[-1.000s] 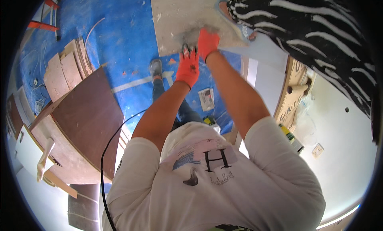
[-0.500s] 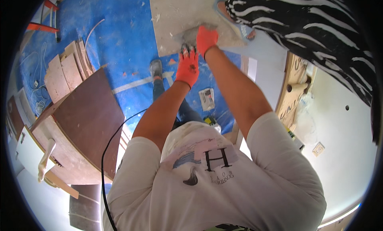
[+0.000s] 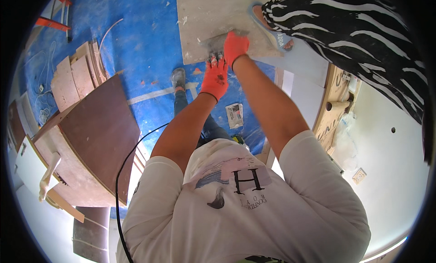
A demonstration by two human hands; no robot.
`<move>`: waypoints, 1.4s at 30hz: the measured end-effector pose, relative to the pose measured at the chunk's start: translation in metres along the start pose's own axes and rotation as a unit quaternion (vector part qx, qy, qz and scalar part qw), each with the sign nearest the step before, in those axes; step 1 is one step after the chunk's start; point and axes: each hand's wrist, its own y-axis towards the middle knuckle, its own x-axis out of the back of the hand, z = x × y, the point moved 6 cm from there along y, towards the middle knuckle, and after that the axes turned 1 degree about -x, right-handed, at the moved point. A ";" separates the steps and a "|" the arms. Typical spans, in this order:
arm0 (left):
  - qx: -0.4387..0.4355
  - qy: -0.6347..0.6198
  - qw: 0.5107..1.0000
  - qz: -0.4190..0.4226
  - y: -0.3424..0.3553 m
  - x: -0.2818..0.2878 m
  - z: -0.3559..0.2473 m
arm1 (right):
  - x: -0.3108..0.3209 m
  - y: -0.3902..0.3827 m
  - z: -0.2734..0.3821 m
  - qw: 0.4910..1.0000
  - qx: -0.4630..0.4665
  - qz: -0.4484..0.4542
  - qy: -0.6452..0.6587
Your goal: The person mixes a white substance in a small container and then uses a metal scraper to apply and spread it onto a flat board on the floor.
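Note:
A pale greyish board [image 3: 200, 11] lies on a blue floor sheet ahead of me. On its near part is a flat grey tool [image 3: 214, 41], like a trowel blade, partly covered by my hands. My right hand [image 3: 236, 46], in a red glove, is closed at the tool's right side; its grip is turned away from view. My left hand [image 3: 215, 79], in a red glove with dark, dirty fingertips, reaches forward. Its fingers are stretched out and rest at the tool's near edge.
Another person's sandalled foot [image 3: 277, 33] is at the board's right edge, below black-and-white patterned clothing [image 3: 345, 24]. A brown-topped cabinet [image 3: 102, 133] and stacked board pieces [image 3: 75, 76] stand left. An orange ladder [image 3: 54, 20] is far left. A black cable [image 3: 131, 156] runs beside me.
The view has shifted slightly, so the board and the other person's foot appear a little farther right. Both hands stay at the grey tool, with almost no movement.

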 end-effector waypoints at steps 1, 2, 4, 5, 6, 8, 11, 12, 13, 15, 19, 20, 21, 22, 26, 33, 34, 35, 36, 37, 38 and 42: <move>0.001 0.001 1.000 -0.006 0.000 0.000 0.001 | 0.002 0.000 -0.002 0.997 -0.025 0.043 -0.061; 0.005 0.012 0.999 -0.036 0.000 0.004 0.001 | 0.005 -0.007 -0.007 0.988 -0.041 0.103 -0.107; 0.001 0.001 1.000 -0.006 0.000 -0.002 0.002 | 0.016 -0.012 -0.003 0.921 0.061 0.133 -0.361; 0.005 0.014 1.000 -0.020 0.000 -0.001 0.002 | 0.019 -0.012 -0.002 0.905 0.083 0.148 -0.390; 0.004 0.015 0.999 -0.035 0.002 0.001 0.003 | 0.021 -0.013 -0.002 0.883 0.100 0.184 -0.421; -0.001 0.018 0.999 -0.038 0.002 0.001 0.003 | 0.032 -0.010 0.002 0.925 0.060 0.201 -0.317; 0.002 -0.017 1.000 -0.024 0.001 0.001 0.005 | 0.055 -0.011 0.021 0.952 0.067 0.121 -0.274; -0.001 -0.021 0.999 -0.037 0.000 0.004 0.005 | 0.060 -0.013 0.028 0.952 0.078 0.099 -0.278; -0.006 -0.028 0.999 -0.040 -0.001 0.005 0.004 | 0.062 -0.014 0.030 0.941 0.088 0.113 -0.308; -0.006 -0.031 0.999 -0.027 -0.002 0.006 0.004 | 0.057 -0.018 0.028 0.902 0.099 0.189 -0.376; -0.008 -0.017 1.000 -0.025 -0.001 0.008 0.004 | 0.059 -0.006 0.021 0.938 0.081 0.154 -0.299; -0.006 -0.010 0.999 -0.031 -0.001 0.009 0.005 | 0.061 -0.002 0.021 0.946 0.087 0.124 -0.285; -0.006 -0.002 0.999 -0.040 -0.001 0.010 0.005 | 0.062 0.002 0.021 0.950 0.090 0.109 -0.279; -0.006 0.006 0.999 -0.040 -0.001 0.011 0.005 | 0.060 0.002 0.018 0.943 0.081 0.142 -0.289; -0.003 -0.012 1.000 0.017 -0.001 0.009 0.006 | 0.059 -0.002 0.015 0.923 0.082 0.210 -0.312; -0.007 0.000 1.000 0.015 -0.004 0.012 0.003 | 0.036 0.005 -0.005 0.870 0.135 0.244 -0.406; -0.006 0.011 1.000 0.000 -0.004 0.012 0.003 | 0.026 0.011 -0.003 0.805 0.214 0.209 -0.512; -0.002 0.029 0.999 -0.023 -0.003 0.012 0.003 | 0.021 0.018 0.003 0.735 0.290 0.115 -0.602; -0.010 0.017 1.000 -0.006 -0.004 0.007 0.001 | 0.015 0.023 0.003 0.694 0.323 0.094 -0.636; -0.010 0.017 1.000 -0.006 -0.001 0.005 0.002 | 0.011 0.023 0.004 0.651 0.354 0.068 -0.668; -0.004 0.027 0.999 -0.018 0.001 0.004 0.004 | 0.008 0.027 0.002 0.658 0.350 0.102 -0.659; -0.006 0.034 0.999 -0.029 0.003 -0.001 0.009 | 0.014 0.017 0.009 0.726 0.321 0.201 -0.574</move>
